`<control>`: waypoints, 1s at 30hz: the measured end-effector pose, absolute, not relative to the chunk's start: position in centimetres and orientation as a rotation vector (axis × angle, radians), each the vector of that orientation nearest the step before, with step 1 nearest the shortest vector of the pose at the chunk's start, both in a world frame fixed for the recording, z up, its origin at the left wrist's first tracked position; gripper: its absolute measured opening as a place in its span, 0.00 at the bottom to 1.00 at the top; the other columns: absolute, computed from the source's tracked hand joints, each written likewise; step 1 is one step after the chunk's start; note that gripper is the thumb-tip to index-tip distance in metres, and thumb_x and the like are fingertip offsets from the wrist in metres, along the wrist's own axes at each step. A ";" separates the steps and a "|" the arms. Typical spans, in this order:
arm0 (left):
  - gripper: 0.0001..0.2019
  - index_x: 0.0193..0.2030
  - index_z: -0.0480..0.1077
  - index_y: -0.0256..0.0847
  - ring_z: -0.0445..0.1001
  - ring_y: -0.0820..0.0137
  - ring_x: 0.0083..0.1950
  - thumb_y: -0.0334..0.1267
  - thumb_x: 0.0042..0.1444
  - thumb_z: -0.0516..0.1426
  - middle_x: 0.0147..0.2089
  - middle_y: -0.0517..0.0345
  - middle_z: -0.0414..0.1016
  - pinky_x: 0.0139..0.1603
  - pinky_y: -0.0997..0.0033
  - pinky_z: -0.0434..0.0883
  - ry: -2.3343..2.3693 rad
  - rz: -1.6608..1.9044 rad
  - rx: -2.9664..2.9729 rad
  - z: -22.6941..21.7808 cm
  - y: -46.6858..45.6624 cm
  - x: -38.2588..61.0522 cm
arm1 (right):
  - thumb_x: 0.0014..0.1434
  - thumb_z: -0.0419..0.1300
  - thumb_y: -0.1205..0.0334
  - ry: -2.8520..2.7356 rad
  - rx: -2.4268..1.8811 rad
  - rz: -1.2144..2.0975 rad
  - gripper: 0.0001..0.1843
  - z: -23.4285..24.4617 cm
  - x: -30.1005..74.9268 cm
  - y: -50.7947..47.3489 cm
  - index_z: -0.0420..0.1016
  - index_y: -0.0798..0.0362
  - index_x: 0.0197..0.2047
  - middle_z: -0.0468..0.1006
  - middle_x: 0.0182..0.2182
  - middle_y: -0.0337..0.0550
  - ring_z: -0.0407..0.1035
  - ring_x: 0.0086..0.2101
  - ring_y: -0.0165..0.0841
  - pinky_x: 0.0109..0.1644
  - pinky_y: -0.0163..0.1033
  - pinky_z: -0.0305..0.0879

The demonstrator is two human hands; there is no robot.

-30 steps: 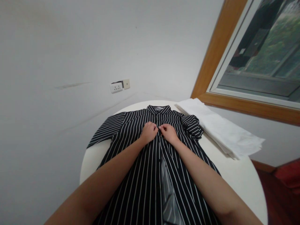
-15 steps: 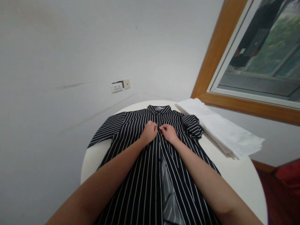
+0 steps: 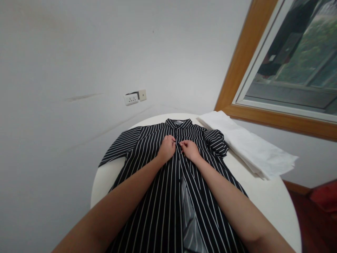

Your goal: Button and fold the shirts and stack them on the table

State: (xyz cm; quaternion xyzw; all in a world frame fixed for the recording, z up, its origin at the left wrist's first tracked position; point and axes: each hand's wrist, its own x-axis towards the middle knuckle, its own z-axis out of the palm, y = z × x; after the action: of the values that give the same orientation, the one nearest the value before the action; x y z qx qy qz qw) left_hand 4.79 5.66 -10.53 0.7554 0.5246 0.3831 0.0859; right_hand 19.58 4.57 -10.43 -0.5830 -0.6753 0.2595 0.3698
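A black shirt with white stripes point(image 3: 163, 196) lies face up, its collar at the far side. Its front edges meet at the chest and part lower down, where the grey inside shows. My left hand point(image 3: 167, 147) is closed on the left front edge at chest height, fingers pinched. Just across from it, my right hand point(image 3: 190, 149) pinches the other front edge. A small gap separates the fingertips; any button between them is too small to make out. The left sleeve is spread flat, while the right one is bunched up.
The shirt rests on a round white table point(image 3: 276, 207). Folded white cloth point(image 3: 247, 146) lies at the right, touching the bunched sleeve. Behind stands a white wall with a socket point(image 3: 131, 99); a wood-framed window point(image 3: 273, 116) is at the right.
My left hand has shifted very slightly left, away from the right fingertips. My right hand and the shirt look almost the same.
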 end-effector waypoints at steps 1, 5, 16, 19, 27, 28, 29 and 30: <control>0.10 0.41 0.67 0.38 0.69 0.66 0.45 0.26 0.56 0.49 0.43 0.50 0.67 0.52 0.61 0.67 1.605 1.140 2.268 -10.5 5.5 4.8 | 0.61 0.52 0.66 -1.732 -1.492 0.622 0.12 -10.4 19.6 4.5 0.78 0.53 0.38 0.78 0.29 0.40 0.71 0.24 0.29 0.32 0.34 0.67; 0.12 0.43 0.69 0.40 0.66 0.58 0.51 0.27 0.55 0.49 0.45 0.48 0.71 0.53 0.56 0.64 1.791 0.985 2.390 -9.9 4.7 4.8 | 0.60 0.51 0.70 -1.760 -1.426 0.279 0.15 -9.6 19.6 3.4 0.78 0.54 0.43 0.76 0.40 0.47 0.71 0.42 0.34 0.51 0.39 0.65; 0.17 0.52 0.70 0.39 0.66 0.60 0.58 0.30 0.58 0.48 0.57 0.46 0.72 0.60 0.57 0.60 1.701 0.847 2.535 -10.3 4.8 4.5 | 0.64 0.50 0.55 -2.047 -1.753 0.069 0.21 -10.8 19.9 2.7 0.67 0.42 0.59 0.62 0.63 0.43 0.51 0.63 0.44 0.64 0.61 0.40; 0.19 0.55 0.69 0.38 0.63 0.61 0.62 0.31 0.59 0.48 0.60 0.46 0.69 0.63 0.55 0.57 1.709 0.846 2.540 -10.9 5.7 4.5 | 0.66 0.48 0.52 -2.119 -1.734 0.113 0.23 -10.8 20.5 3.7 0.64 0.43 0.62 0.59 0.65 0.43 0.48 0.64 0.44 0.65 0.61 0.38; 0.19 0.56 0.69 0.37 0.62 0.61 0.64 0.32 0.60 0.47 0.62 0.45 0.67 0.65 0.53 0.56 1.736 0.844 2.538 -11.2 8.8 4.3 | 0.66 0.47 0.51 -2.192 -1.725 0.144 0.24 -10.3 21.3 6.5 0.62 0.42 0.63 0.57 0.66 0.41 0.47 0.65 0.41 0.66 0.60 0.38; 0.19 0.56 0.69 0.38 0.62 0.61 0.64 0.33 0.61 0.47 0.61 0.46 0.68 0.65 0.53 0.56 1.745 0.844 2.536 -11.2 9.2 4.4 | 0.66 0.47 0.51 -2.189 -1.724 0.139 0.23 -10.3 21.3 6.9 0.62 0.42 0.63 0.57 0.66 0.41 0.47 0.65 0.41 0.66 0.60 0.38; 0.19 0.56 0.69 0.38 0.63 0.61 0.64 0.33 0.61 0.47 0.61 0.46 0.68 0.65 0.54 0.56 1.757 0.838 2.536 -11.1 9.6 4.4 | 0.66 0.46 0.51 -2.186 -1.724 0.134 0.23 -10.3 21.3 7.3 0.63 0.42 0.63 0.57 0.66 0.41 0.47 0.65 0.41 0.66 0.60 0.38; 0.20 0.57 0.69 0.38 0.63 0.61 0.64 0.33 0.61 0.46 0.61 0.47 0.68 0.64 0.55 0.56 1.771 0.829 2.541 -11.1 10.0 4.4 | 0.66 0.46 0.52 -2.182 -1.725 0.129 0.23 -10.3 21.3 7.7 0.63 0.42 0.63 0.57 0.66 0.41 0.47 0.65 0.41 0.66 0.59 0.39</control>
State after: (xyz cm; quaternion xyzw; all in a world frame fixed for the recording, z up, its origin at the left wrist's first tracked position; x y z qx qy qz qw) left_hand 4.42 9.96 -11.09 0.7921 0.5519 0.2585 -0.0323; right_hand 21.34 7.72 -10.33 -0.6096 -0.7712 0.0458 0.1777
